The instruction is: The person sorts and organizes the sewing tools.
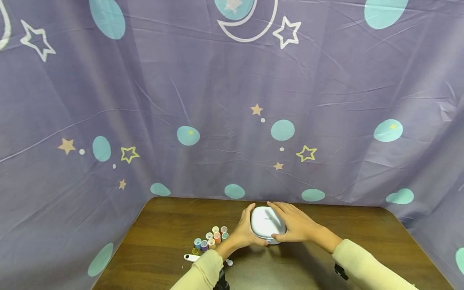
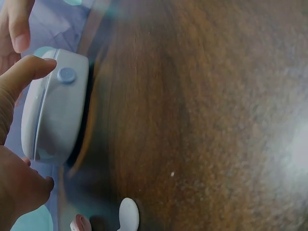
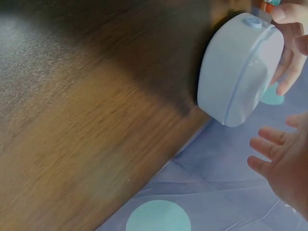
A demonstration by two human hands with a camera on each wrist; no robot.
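Observation:
A white rounded case [image 1: 266,221] with a lid stands on the wooden table between both hands. Its light blue button [image 2: 67,75] shows on the front side, below the lid seam. My left hand [image 1: 246,231] grips the case's left side, its thumb at the front beside the button and its fingers toward the back. The right hand [image 1: 295,223] is spread around the right side, thumb near the front corner. In the right wrist view the right hand's fingers [image 3: 269,144] are extended, with a gap between them and the case [image 3: 236,70].
Several small coloured pots [image 1: 217,237] stand in a cluster left of the left forearm. A white-handled tool [image 1: 191,257] lies in front of them, partly hidden by the sleeve. A purple patterned cloth [image 1: 224,100] hangs behind the table [image 1: 163,229].

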